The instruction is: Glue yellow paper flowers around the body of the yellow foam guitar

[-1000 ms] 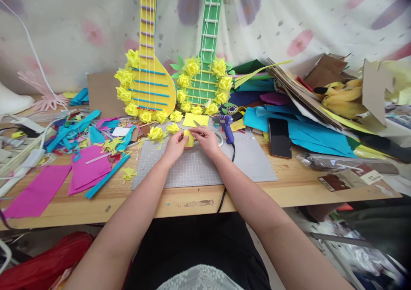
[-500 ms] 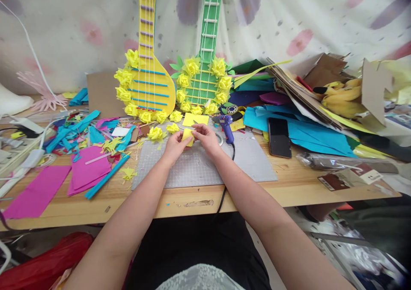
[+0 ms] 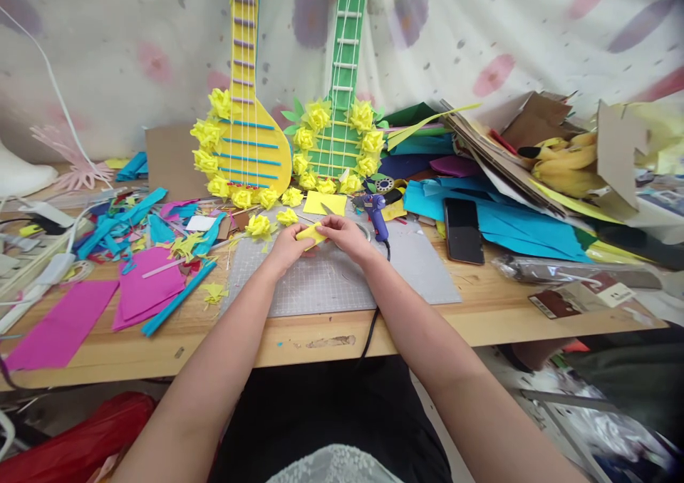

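A small piece of yellow paper [image 3: 311, 236] is held between my two hands above a grey cutting mat [image 3: 304, 291]. My left hand [image 3: 288, 246] pinches its left end, and my right hand [image 3: 347, 235] grips the right end with the fingertips. Just behind them a yellow paper sheet [image 3: 325, 204] lies with a pointed metal blade on it. To the left sit yellow paper flowers [image 3: 259, 226]. A purple glue gun [image 3: 376, 216] rests to the right of my right hand, and a roll of tape is partly hidden behind that hand.
A yellow paper lute [image 3: 261, 141] and a green one [image 3: 342, 141] stand against the curtain. Pink sheets [image 3: 147, 287] and blue scraps lie left. A phone [image 3: 464, 230], blue sheets [image 3: 529, 219] and piled cardboard are at right. The glue gun's black cord runs over the table edge.
The yellow paper has turned from upright to lying lengthwise between my hands, and looks narrower. My hands have shifted slightly down and apart. The view has tilted a little.
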### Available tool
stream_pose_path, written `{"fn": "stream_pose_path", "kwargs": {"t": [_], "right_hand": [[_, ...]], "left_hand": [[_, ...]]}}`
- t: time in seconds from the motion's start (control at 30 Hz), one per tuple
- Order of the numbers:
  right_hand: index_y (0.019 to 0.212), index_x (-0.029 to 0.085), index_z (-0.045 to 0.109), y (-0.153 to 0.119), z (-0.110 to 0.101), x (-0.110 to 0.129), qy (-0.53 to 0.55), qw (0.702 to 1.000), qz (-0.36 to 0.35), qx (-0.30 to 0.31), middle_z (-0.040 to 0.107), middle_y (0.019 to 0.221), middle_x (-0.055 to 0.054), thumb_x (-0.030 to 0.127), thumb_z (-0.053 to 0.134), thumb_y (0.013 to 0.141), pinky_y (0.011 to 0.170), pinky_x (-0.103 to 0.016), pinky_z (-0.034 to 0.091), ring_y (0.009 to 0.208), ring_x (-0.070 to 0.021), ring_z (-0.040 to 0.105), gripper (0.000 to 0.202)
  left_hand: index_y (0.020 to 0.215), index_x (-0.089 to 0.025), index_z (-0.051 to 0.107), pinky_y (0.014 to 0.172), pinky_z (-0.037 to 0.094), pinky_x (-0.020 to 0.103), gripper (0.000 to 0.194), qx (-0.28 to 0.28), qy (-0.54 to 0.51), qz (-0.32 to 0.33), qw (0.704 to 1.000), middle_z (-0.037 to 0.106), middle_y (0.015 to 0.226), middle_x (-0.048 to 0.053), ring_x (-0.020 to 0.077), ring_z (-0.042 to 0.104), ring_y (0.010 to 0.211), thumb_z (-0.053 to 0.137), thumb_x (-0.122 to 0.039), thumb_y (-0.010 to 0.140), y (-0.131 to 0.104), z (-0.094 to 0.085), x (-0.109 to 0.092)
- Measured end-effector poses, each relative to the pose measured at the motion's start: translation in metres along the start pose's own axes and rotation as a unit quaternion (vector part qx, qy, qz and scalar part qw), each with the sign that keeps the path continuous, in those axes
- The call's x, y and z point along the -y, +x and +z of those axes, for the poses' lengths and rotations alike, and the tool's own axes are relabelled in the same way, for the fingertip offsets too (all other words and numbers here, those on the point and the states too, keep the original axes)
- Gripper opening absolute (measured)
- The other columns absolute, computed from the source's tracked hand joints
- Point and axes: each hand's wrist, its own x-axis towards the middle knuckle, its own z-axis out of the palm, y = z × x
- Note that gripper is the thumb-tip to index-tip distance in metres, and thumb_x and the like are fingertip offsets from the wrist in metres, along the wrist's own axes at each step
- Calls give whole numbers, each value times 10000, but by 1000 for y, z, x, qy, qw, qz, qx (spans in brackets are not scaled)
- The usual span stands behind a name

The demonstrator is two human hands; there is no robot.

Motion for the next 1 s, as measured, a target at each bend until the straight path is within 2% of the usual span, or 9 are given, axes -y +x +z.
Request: {"fn": "stream_pose_path", "kwargs": {"t": [0.13,0.23,0.33,0.43,0.53,0.67,0.83,0.93,1.0], "right_hand": [[697,193,520,2,10,-2,69,994,-17,-79,515,694,43,511,732,559,610,-238,451,625,-81,489,406],[700,201,505,3,16,-5,105,988,3,-113,506,704,45,533,745,511,611,-234,452,629,-79,487,452],[689,198,510,3,16,-6,109,987,10,-118,504,697,50,522,757,483,613,-231,449,616,-71,477,456],[700,195,531,1,11,-4,60,996,1,-69,511,681,53,489,747,519,616,-234,448,605,-69,471,407],[754,194,553,-1,6,-1,5,1000,8,-2,549,704,41,448,724,572,609,-243,445,623,-82,498,356],[821,189,580,-1,5,-3,-9,1000,3,24,596,743,21,389,711,605,621,-258,447,659,-102,532,322],[830,193,561,5,9,-9,-8,998,-41,-55,521,629,64,304,674,633,599,-243,398,585,-83,471,253],[844,205,525,7,11,-12,-4,994,-46,-95,484,612,78,273,644,654,604,-243,387,577,-84,458,234],[852,209,507,7,14,-13,-2,995,-38,-96,476,616,80,270,639,656,610,-248,388,578,-88,461,244]], "left_hand": [[879,-162,662,579,544,265,284,-6,-106,5,994,702,849,51,154,660,682,728,-242,615,1,6,4],[865,-152,680,606,546,253,289,-31,-140,6,990,710,848,57,125,640,661,750,-251,603,2,12,5],[776,-137,679,601,546,249,253,-78,-127,11,989,707,792,49,108,607,614,769,-213,552,3,13,3],[695,-137,659,590,546,262,206,-101,-88,14,991,694,715,39,112,586,577,760,-192,524,5,6,0],[667,-147,654,563,532,257,181,-84,-53,18,995,685,683,28,121,583,568,739,-186,512,7,-3,0],[694,-148,684,480,473,215,182,-57,1,24,998,678,681,24,124,574,569,711,-176,516,8,-9,1],[722,-135,684,461,456,197,190,-43,-58,-8,997,642,667,19,89,525,544,747,-224,567,5,-5,0],[791,-141,688,538,498,204,219,-11,-138,-22,990,666,754,30,90,570,618,751,-249,611,4,1,1],[810,-150,687,617,518,219,218,-16,-168,-12,986,685,801,32,95,600,672,754,-232,619,4,5,3]]}}
